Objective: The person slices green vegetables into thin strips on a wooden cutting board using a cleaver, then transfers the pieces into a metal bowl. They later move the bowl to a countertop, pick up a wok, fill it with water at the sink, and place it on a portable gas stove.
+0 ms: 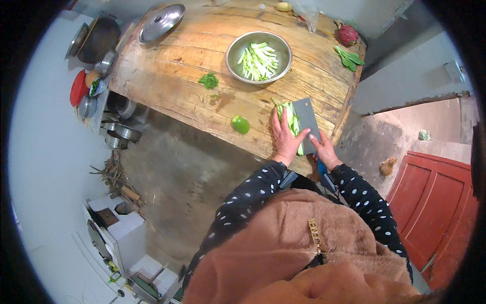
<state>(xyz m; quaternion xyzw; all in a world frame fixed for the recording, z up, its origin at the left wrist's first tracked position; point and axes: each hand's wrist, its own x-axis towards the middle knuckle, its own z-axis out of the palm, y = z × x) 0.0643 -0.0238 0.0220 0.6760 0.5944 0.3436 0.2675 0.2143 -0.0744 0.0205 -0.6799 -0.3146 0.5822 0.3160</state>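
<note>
At the table's near right corner, my left hand [284,138] presses down on pale green vegetable strips [291,114], its thumb reaching onto the blade. The grey cleaver [306,116] stands along the right side of these strips, with my right hand [324,150] gripping its handle end. Most of the handle is hidden. Left of my hands lies a cut green vegetable piece [240,124]. Farther back, a metal bowl [232,57] holds many cut strips [259,62]. Chopped green leaves [209,81] form a small pile to the bowl's left.
The wooden table [182,76] also bears a metal lid [162,23], a dragon fruit [347,35], leafy greens [349,59] and a plastic bag [309,17]. Pots [127,133] stand at the left. A small orange animal [388,166] is on the floor near a red door [433,209].
</note>
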